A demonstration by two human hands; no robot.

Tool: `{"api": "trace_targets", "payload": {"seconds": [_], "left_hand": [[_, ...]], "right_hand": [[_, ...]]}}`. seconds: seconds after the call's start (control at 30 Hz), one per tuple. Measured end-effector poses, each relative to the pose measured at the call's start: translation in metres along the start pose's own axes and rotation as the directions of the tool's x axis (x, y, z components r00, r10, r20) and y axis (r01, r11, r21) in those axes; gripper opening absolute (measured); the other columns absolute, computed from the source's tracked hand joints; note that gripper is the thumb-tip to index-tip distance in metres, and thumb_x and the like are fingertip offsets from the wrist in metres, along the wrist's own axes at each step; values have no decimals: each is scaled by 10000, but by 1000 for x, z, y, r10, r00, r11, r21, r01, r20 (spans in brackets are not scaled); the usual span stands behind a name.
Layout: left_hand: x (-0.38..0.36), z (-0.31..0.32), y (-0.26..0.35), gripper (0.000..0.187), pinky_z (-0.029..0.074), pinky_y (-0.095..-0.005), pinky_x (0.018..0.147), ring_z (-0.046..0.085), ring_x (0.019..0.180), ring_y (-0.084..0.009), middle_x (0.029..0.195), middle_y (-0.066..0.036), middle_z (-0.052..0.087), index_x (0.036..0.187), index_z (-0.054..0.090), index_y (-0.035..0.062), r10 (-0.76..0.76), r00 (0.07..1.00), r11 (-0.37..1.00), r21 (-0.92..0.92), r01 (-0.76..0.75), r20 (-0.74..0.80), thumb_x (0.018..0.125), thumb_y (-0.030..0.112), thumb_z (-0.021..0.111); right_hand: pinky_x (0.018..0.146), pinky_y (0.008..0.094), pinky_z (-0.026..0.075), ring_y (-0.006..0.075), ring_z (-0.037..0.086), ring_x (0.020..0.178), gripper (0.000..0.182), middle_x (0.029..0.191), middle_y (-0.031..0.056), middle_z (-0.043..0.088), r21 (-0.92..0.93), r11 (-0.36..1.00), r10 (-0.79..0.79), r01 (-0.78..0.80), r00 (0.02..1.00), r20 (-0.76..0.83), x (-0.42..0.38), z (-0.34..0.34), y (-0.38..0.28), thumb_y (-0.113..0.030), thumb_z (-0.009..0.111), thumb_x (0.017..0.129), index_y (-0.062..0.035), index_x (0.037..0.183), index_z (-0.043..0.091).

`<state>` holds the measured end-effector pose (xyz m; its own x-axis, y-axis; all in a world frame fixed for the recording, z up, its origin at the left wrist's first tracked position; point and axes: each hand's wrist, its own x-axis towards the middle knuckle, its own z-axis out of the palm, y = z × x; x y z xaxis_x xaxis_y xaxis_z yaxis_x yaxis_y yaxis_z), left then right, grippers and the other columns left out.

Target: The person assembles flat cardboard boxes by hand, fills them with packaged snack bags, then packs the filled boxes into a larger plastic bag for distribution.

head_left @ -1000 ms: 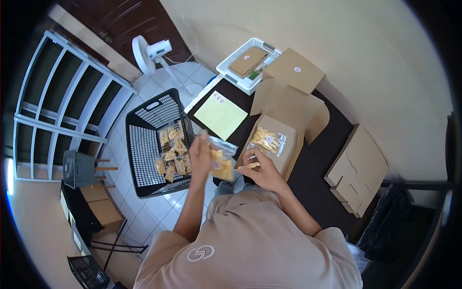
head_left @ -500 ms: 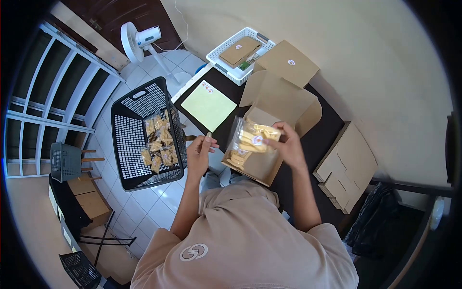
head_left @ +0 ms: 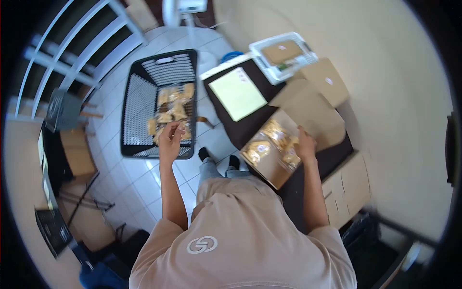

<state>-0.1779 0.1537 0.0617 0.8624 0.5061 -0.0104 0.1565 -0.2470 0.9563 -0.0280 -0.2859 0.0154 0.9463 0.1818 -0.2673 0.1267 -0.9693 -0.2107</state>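
An open cardboard box (head_left: 276, 177) stands on the dark table, with several clear packets of yellowish pieces (head_left: 258, 151) inside. My right hand (head_left: 306, 144) is at the box's right side, fingers curled at its edge beside a packet; what they hold is hidden. Over the near edge of the black basket (head_left: 130, 120) hovers my left hand (head_left: 172, 137), its fingers bent and apart, holding nothing. More packets (head_left: 175, 103) lie in that basket, just beyond my left hand.
A yellow-green sheet with stickers (head_left: 237, 94) lies on the table (head_left: 221, 120). Behind it are a white basket (head_left: 273, 70) and a closed cardboard box (head_left: 327, 79). Flat cardboard pieces (head_left: 349, 188) are at the right. A fan (head_left: 185, 7) stands on the tiled floor.
The view has turned left. My left hand has moved over the black basket. The packet from my right hand is now in the box, and that hand has lowered to the box's right side.
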Motion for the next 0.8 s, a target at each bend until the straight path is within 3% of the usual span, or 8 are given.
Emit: {"api": "trace_targets", "payload": {"seconds": [0.13, 0.2, 0.3, 0.37, 0.43, 0.57, 0.67, 0.8], "left_hand": [[-8, -84, -47, 156, 474, -237, 655, 626, 806, -97, 877, -40, 662, 1041, 600, 3, -45, 977, 980, 181, 84, -210, 971, 134, 552], [-13, -112, -60, 154, 470, -234, 646, 628, 794, -98, 870, -38, 661, 1037, 601, 4, -55, 959, 980, 169, 106, -278, 971, 134, 553], [-15, -127, -77, 151, 459, -227, 624, 632, 757, -103, 849, -37, 657, 1020, 606, -1, -83, 931, 980, 139, 141, -357, 967, 131, 557], [-8, -126, -84, 141, 514, -271, 672, 659, 734, -147, 812, -88, 669, 996, 610, -42, -85, 937, 979, 146, 141, -338, 944, 77, 553], [2, -122, -86, 141, 509, -271, 651, 655, 719, -140, 800, -88, 668, 994, 614, -40, -108, 930, 983, 103, 154, -350, 942, 81, 563], [35, -125, -110, 167, 476, -220, 615, 644, 759, -110, 843, -57, 666, 1014, 608, -14, -124, 961, 976, 144, 163, -246, 958, 138, 568], [74, -128, -139, 198, 505, -237, 633, 646, 732, -111, 830, -49, 672, 1051, 609, 16, -398, 910, 902, -231, 365, -115, 960, 185, 564], [138, -128, -208, 242, 508, -247, 631, 647, 724, -113, 830, -46, 674, 1066, 606, 26, -530, 847, 834, -206, 511, -41, 955, 240, 585]], "right_hand": [[987, 483, 407, 406, 488, 1170, 612, 1237, 200, 545, 51, 997, -44, 59, 963, -265, -26, -3, -21, -6, 722, 680, -39, 1247, 492], [964, 503, 404, 413, 495, 1135, 476, 1173, 208, 549, -35, 999, 23, -33, 969, -247, -36, 10, -25, -19, 698, 688, -32, 1138, 540], [943, 505, 398, 421, 503, 1084, 388, 1125, 209, 555, -73, 997, -40, 26, 982, -187, -43, 41, -18, 2, 665, 688, -36, 1063, 574], [928, 505, 393, 418, 507, 1029, 348, 1076, 206, 540, -27, 995, 94, -99, 983, -157, -46, 51, -22, 26, 617, 671, -44, 1010, 582], [923, 502, 395, 413, 505, 1028, 344, 1082, 199, 523, -2, 1000, 24, -25, 988, -154, -43, 50, -19, 21, 621, 671, -55, 1004, 574], [887, 483, 421, 413, 515, 1007, 350, 1036, 217, 526, -39, 996, 67, -76, 977, -205, -44, 58, -22, 7, 651, 657, -45, 990, 556], [820, 480, 457, 419, 548, 927, 359, 967, 229, 541, 90, 990, 121, -111, 987, -104, -42, 71, -8, 16, 669, 633, -15, 972, 556], [831, 482, 451, 406, 554, 949, 318, 954, 215, 566, 26, 982, 191, -189, 971, -142, -45, 47, -29, -4, 644, 656, 0, 966, 575]]}}
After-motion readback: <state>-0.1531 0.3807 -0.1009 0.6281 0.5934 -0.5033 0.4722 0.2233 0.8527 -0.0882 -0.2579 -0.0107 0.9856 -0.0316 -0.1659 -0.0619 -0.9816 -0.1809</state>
